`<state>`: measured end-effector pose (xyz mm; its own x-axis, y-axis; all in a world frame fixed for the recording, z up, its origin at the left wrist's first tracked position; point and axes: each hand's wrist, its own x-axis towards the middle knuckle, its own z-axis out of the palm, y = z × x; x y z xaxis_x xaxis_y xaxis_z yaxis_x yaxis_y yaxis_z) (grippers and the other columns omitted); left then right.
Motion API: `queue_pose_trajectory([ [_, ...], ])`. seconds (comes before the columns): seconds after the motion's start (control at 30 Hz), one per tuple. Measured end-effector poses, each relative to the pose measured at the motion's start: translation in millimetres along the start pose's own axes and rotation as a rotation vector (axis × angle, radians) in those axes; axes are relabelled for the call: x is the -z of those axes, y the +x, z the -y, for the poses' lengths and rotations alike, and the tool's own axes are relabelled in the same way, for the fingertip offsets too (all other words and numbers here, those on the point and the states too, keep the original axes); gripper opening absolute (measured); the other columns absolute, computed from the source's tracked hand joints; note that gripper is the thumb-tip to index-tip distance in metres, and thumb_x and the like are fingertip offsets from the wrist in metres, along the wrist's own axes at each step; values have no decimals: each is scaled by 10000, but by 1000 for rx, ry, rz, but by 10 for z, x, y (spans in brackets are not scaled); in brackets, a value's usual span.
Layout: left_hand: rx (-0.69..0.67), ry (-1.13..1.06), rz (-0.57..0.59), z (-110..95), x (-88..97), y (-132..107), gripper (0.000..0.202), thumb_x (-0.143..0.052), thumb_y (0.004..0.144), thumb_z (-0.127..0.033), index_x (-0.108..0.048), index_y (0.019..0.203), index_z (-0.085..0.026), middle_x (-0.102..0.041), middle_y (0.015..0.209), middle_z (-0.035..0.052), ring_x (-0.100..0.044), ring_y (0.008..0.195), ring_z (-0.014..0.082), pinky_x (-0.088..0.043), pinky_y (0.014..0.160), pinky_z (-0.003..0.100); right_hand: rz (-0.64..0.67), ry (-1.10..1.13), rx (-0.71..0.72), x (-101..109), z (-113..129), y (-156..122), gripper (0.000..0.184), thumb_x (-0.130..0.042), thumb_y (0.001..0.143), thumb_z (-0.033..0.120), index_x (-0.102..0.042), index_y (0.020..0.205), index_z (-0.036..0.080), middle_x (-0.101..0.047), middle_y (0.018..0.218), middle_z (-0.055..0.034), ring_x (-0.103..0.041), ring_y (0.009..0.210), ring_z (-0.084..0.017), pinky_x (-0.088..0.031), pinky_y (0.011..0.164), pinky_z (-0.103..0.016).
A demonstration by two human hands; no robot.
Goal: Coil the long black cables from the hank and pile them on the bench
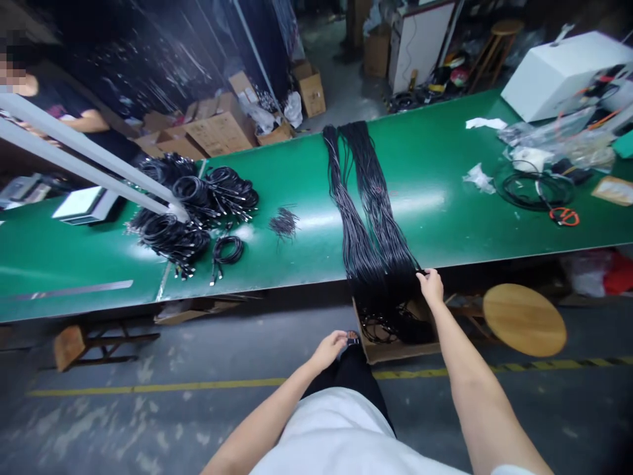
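Note:
A long bundle of black cables (pixel 368 211) lies across the green table (pixel 445 198) and hangs over its near edge into a cardboard box (pixel 390 349) on the floor. My right hand (pixel 431 285) reaches to the table edge and pinches the cables there, fingers closed on them. My left hand (pixel 329 348) hangs lower, near my knee, with fingers curled; what it holds, if anything, is hidden.
Coiled black cables (pixel 190 211) are heaped on the table's left, with a small pile of short ties (pixel 283 223). At right lie a white box (pixel 554 72), plastic bags, a cable coil (pixel 537 190) and orange scissors (pixel 565 216). A round wooden stool (pixel 524 319) stands nearby. Another person (pixel 59 105) sits far left.

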<state>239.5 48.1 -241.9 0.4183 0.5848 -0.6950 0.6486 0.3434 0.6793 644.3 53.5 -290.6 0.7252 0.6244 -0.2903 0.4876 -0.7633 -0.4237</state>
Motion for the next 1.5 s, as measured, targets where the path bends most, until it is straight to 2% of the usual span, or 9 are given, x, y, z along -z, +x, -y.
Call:
queue_pose_trajectory([
  [0.2,71,149,32,246,78,-251,316,-492,853,-234,-656,1107,-142,-724,1108,88,-659,1068,194,-464,1021,332,149,-30,61,113,-130,93,211,-498,900,309,-645,990,186,-663,866,-90,-582,773,-202,-378,698,-288],
  [0.33,88,161,20,265,134,-316,348,-473,877,-246,-637,1171,-158,-704,1170,88,-643,1104,198,-466,1019,339,123,-89,72,277,-166,67,264,-407,936,245,-638,1042,171,-660,938,-112,-572,791,-192,-373,701,-290],
  [0.53,49,144,30,178,32,-304,339,-500,862,-245,-661,1150,-166,-714,1144,78,-650,1079,207,-469,1010,338,117,-109,63,213,111,116,278,-485,984,366,-619,1046,130,-644,939,-55,-585,776,-127,-476,735,-280],
  [0.63,21,153,60,215,-12,-346,335,-508,863,-253,-669,1143,-164,-724,1134,69,-659,1063,189,-475,995,303,99,-131,39,154,258,2,307,-470,985,372,-655,959,128,-655,876,-74,-582,744,-146,-460,713,-296],
  [0.87,123,146,11,669,102,-639,333,-470,886,-239,-649,1159,-179,-712,1172,66,-645,1108,178,-453,1027,302,91,-173,200,484,330,-295,369,-437,937,438,-732,930,217,-719,947,-87,-605,840,-199,-366,703,-275],
  [1.0,173,155,-13,818,142,-713,330,-453,875,-203,-658,1130,-157,-724,1116,82,-663,1072,190,-462,1016,319,85,-170,202,639,393,-294,313,-476,886,362,-690,750,179,-694,787,-107,-605,774,-212,-367,682,-280],
  [1.2,108,139,-19,635,48,-552,352,-444,901,-220,-630,1190,-143,-702,1197,94,-656,1096,179,-463,1018,304,78,-13,193,953,375,-467,272,-429,869,323,-614,730,180,-645,644,-56,-602,638,-173,-413,671,-263],
  [1.37,59,148,28,375,-2,-479,343,-481,893,-240,-640,1176,-129,-718,1158,96,-666,1062,183,-481,995,295,19,226,277,1259,380,-731,290,-422,862,421,-601,782,207,-648,790,-38,-575,761,-169,-411,709,-253],
  [1.5,20,199,64,186,-34,-445,349,-474,889,-242,-640,1178,-139,-718,1152,96,-670,1062,189,-487,1000,310,64,355,195,1289,413,-838,250,-524,790,387,-510,610,212,-491,562,-19,-420,584,-155,-335,594,-288],
])
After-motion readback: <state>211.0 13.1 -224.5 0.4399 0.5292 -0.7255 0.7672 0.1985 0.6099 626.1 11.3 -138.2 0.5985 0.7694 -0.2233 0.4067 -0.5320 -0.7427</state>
